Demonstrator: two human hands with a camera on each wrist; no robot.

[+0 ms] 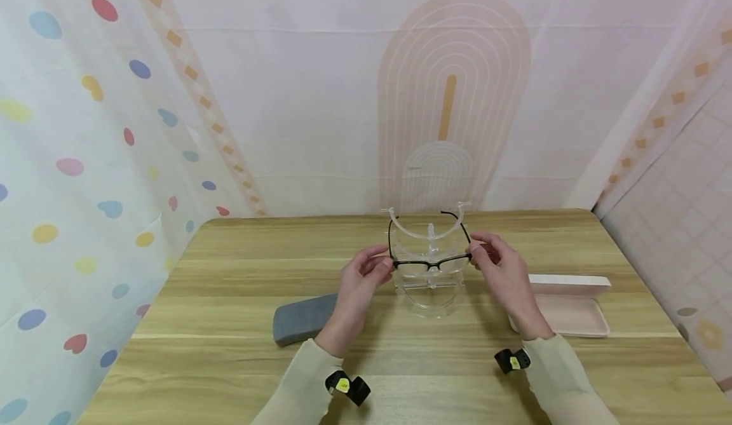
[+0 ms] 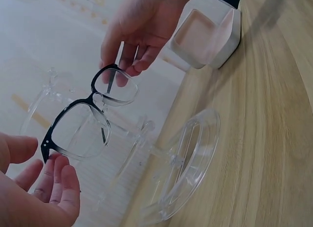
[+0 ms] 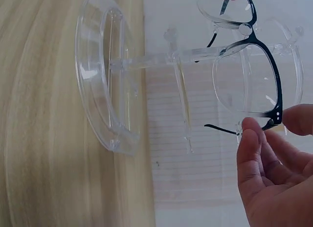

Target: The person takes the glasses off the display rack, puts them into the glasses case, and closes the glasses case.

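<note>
Black-framed eyeglasses with clear lower rims (image 1: 412, 262) are held level in front of a clear plastic display stand (image 1: 431, 237), arms pointing away toward it. My left hand (image 1: 360, 279) pinches the left hinge corner; in the left wrist view its fingertips (image 2: 57, 163) lie under that corner. With thumb and fingers, my right hand (image 1: 506, 272) grips the right hinge corner, which the right wrist view shows between thumb and fingertips (image 3: 252, 131). The stand's curved base (image 3: 90, 73) rests on the table. Whether the glasses touch the stand, I cannot tell.
A grey glasses case (image 1: 303, 320) lies left of the stand, partly behind my left forearm. An open pale pink case (image 1: 572, 314) lies to the right, beside my right wrist. The wooden table (image 1: 229, 272) ends at a patterned curtain (image 1: 297, 114) behind the stand.
</note>
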